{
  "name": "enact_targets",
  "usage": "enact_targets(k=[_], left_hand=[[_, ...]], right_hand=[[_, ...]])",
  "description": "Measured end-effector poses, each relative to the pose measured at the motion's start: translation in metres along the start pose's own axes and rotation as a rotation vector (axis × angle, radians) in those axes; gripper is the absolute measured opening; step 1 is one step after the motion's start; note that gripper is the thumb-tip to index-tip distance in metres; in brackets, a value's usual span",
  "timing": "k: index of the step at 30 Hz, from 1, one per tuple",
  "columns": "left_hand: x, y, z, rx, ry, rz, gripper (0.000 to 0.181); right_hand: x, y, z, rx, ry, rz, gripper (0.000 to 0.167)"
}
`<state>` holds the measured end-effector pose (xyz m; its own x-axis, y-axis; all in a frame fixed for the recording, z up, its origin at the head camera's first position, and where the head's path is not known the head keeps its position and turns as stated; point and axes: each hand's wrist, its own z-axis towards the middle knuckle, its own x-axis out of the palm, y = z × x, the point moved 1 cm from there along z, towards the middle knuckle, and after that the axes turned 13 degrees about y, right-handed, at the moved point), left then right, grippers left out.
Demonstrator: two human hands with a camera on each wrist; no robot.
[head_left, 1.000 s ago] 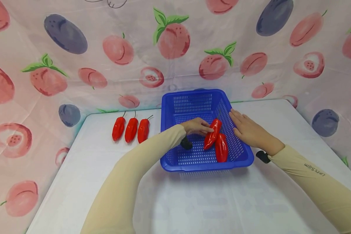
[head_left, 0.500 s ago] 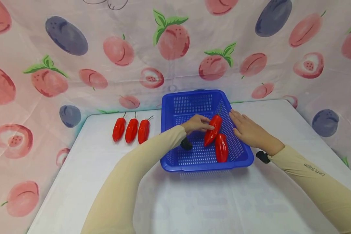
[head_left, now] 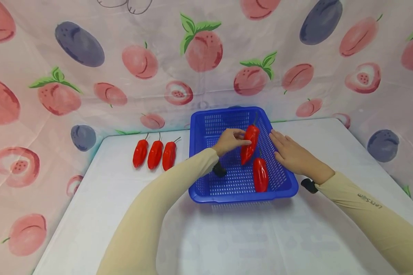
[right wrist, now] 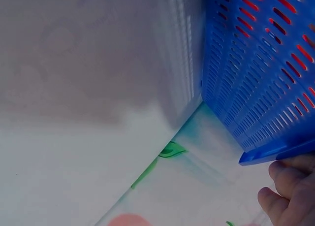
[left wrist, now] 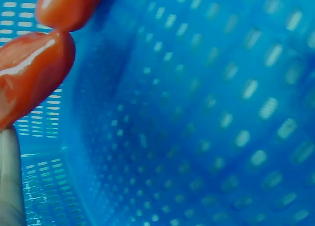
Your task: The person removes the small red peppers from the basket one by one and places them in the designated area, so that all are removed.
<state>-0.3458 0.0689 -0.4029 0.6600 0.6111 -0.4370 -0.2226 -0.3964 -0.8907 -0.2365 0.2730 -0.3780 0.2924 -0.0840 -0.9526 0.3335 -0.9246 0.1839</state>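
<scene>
Inside the blue basket (head_left: 242,198), my left hand (head_left: 230,141) pinches a red pepper (head_left: 250,144), stem toward the back. A second red pepper (head_left: 260,175) lies nearer the front, by the basket's right side. In the left wrist view the gripped pepper (left wrist: 34,71) shows beside a finger, its end against the other pepper (left wrist: 69,7). My right hand (head_left: 294,154) rests with straight fingers along the basket's right rim; the right wrist view shows its fingertips (right wrist: 275,186) at the rim (right wrist: 275,154).
Left of the basket, three red peppers (head_left: 140,153) (head_left: 155,154) (head_left: 169,156) lie in a row on the white table (head_left: 99,214), stems to the back. A fruit-patterned cloth (head_left: 206,84) hangs behind the table and at its sides.
My left hand has shifted the pepper toward the back of the basket, and it now stands farther from the second pepper. The right hand has stayed at the rim.
</scene>
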Motion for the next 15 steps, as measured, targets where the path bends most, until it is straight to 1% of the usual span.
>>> enact_targets(k=[5,9,15], left_hand=[[-0.005,-0.008,-0.005,0.034,-0.043,0.015,0.045],[-0.008,-0.013,-0.009,0.049,-0.066,0.019,0.044],[-0.011,-0.019,-0.012,0.030,-0.096,0.008,0.044]], right_hand=[[0.000,0.000,0.000,-0.005,-0.011,-0.023,0.063],[-0.001,0.001,-0.001,-0.012,-0.016,-0.049,0.062],[-0.002,0.003,-0.001,-0.011,-0.028,-0.087,0.062]])
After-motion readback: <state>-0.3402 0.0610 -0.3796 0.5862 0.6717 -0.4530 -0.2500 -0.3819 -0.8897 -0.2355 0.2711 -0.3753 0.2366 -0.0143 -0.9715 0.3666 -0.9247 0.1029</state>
